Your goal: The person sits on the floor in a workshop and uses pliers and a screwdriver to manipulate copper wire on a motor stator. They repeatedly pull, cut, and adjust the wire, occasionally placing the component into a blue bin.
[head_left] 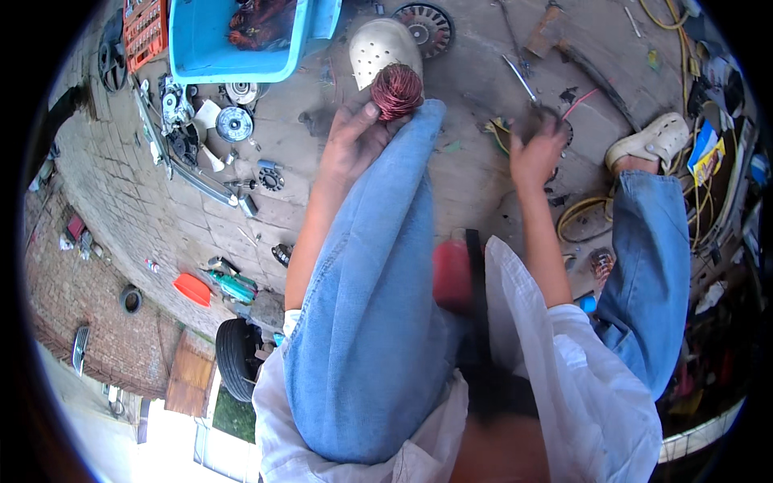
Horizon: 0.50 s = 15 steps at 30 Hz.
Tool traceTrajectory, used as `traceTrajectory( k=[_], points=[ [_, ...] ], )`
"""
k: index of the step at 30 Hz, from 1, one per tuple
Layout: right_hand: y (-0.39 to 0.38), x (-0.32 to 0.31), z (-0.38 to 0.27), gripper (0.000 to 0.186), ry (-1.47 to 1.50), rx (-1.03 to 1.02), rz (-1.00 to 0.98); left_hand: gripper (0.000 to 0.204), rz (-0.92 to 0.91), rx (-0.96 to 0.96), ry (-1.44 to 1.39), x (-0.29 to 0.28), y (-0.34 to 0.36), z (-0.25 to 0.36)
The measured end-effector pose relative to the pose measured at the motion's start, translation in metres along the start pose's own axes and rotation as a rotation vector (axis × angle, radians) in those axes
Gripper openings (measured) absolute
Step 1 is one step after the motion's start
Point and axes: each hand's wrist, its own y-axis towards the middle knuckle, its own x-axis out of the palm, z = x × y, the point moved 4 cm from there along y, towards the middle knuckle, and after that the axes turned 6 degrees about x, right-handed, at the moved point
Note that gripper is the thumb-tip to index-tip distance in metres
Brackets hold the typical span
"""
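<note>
Your left hand [352, 141] is clamped on the copper coil [396, 90], braced on your left knee [419, 129]. Your right hand [538, 153], well apart, looks closed on something dark with a thin tool [519, 79]; blurred, cannot tell. Keep the coil steady on the knee.

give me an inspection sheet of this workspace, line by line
surface: bare concrete floor, stained, person seated on it
job's things: copper wire coil at the left knee; dark round part, blurred
clutter: blue plastic tub, red tool case, metal motor parts, a finned disc
grippers: left hand holds the coil; right hand over the dark part, grip unclear
cables: yellow cable looped by the right leg
surroundings: brick paving, a tyre
</note>
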Motion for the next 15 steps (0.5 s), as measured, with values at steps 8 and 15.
traceTrajectory(
  k=[8, 15],
  points=[
    [-0.038, 0.030, 0.032, 0.046, -0.140, -0.195, -0.385, 0.061, 0.030, -0.011, -0.018, -0.001, 0.001, 0.001],
    [-0.003, 0.004, -0.001, 0.037, 0.076, -0.078, -0.892, 0.059, -0.020, -0.007, -0.044, 0.004, 0.002, 0.001]
  ],
)
